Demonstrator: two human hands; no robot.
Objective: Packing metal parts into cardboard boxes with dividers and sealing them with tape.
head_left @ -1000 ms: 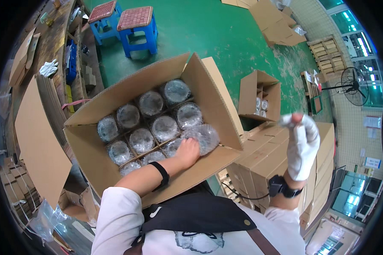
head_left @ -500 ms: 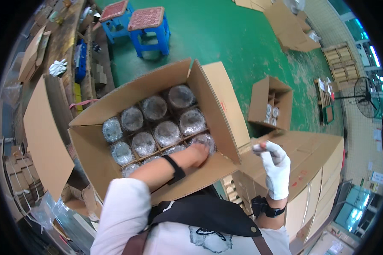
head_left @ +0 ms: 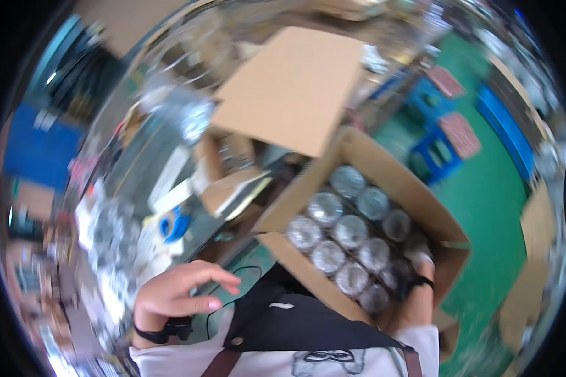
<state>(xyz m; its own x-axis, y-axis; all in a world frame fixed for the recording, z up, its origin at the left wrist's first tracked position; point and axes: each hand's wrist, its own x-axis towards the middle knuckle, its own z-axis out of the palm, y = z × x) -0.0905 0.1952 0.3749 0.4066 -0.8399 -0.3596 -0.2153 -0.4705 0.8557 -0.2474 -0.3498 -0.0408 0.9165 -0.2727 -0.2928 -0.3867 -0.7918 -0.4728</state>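
An opened cardboard carton [head_left: 308, 270] stands in front of me, tilted in the view. Rows of round, clear glass-like containers [head_left: 351, 231] in bubble wrap fill it, parted by dividers. My right hand [head_left: 424, 256], in a white glove, reaches down inside by the right-hand wall, at a wrapped container. Blur and the wrapping hide its fingers, so its grip is unclear. Left of the carton, my bare left hand [head_left: 185, 290] hovers with fingers stretched and thumb apart, holding nothing.
A large cardboard flap [head_left: 289, 88] rises beyond the carton. Left of it are a smaller open box [head_left: 229, 166], a blue tape roll [head_left: 173, 225] and a heap of clear wrapped items [head_left: 110, 235]. Blue stools [head_left: 435, 154] with reddish seats stand on the green floor at right.
The view has swung left, bringing the bench side into sight. My left hand has come out of the carton and is open; my gloved right hand has gone into it.
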